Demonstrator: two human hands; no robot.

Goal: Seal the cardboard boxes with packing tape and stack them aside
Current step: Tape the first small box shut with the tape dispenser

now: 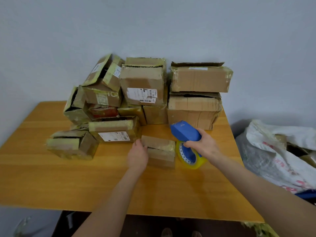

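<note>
A small cardboard box (160, 151) lies in the middle of the wooden table (51, 177), its top flaps meeting at a dark seam with yellowish tape on it. My left hand (137, 155) grips the box's left end. My right hand (203, 144) holds a blue tape dispenser (185, 130) just right of the box, with its roll of clear yellowish tape (191, 158) hanging below. Behind, a pile of worn cardboard boxes (143, 86) with old tape and shipping labels stands against the wall.
Two larger boxes (196, 93) are stacked at the back right of the table. An open box (71, 144) sits at the left front of the pile. White plastic sacks (280, 151) lie on the floor to the right of the table.
</note>
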